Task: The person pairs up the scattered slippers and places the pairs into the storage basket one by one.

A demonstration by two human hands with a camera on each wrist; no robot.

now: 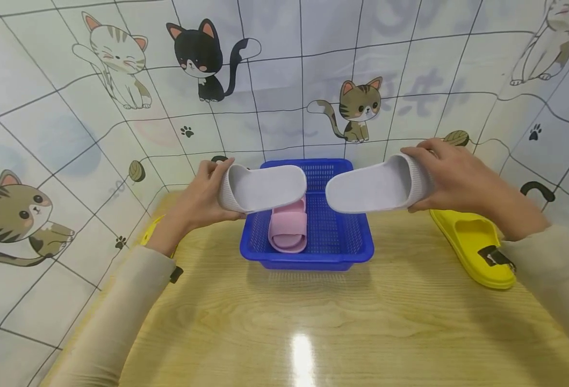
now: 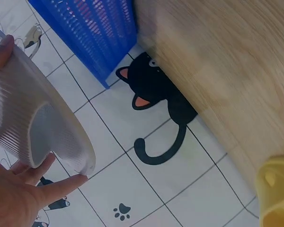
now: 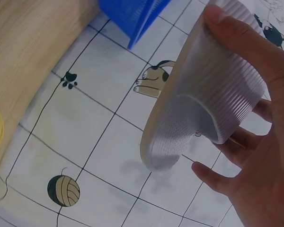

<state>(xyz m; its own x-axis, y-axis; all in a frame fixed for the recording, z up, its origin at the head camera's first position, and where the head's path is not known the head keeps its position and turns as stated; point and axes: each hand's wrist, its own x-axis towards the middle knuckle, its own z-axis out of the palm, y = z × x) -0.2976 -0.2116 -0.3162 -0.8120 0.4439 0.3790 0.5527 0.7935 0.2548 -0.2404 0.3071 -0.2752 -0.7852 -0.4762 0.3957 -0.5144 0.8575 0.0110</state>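
Observation:
My left hand (image 1: pixel 202 196) grips a white slide slipper (image 1: pixel 269 188) by its ribbed strap, sole surface facing me and heel pointing to the right. A matching white slipper (image 1: pixel 366 188) is held by my right hand (image 1: pixel 463 180), its heel pointing left, so the two heels nearly meet. Both slippers are raised over a blue plastic basket (image 1: pixel 308 260). In the basket's left half lies a pink slipper (image 1: pixel 288 228), partly covered by the left white one. The right wrist view shows the thumb across the ribbed strap (image 3: pixel 227 71).
On the wooden table (image 1: pixel 265 322), a yellow slipper (image 1: pixel 477 250) lies at the right, under my right forearm. Another yellow slipper (image 2: pixel 279 194) is at the left, mostly hidden by my left arm in the head view. Cat-patterned walls (image 1: pixel 284 80) enclose the table's back and sides.

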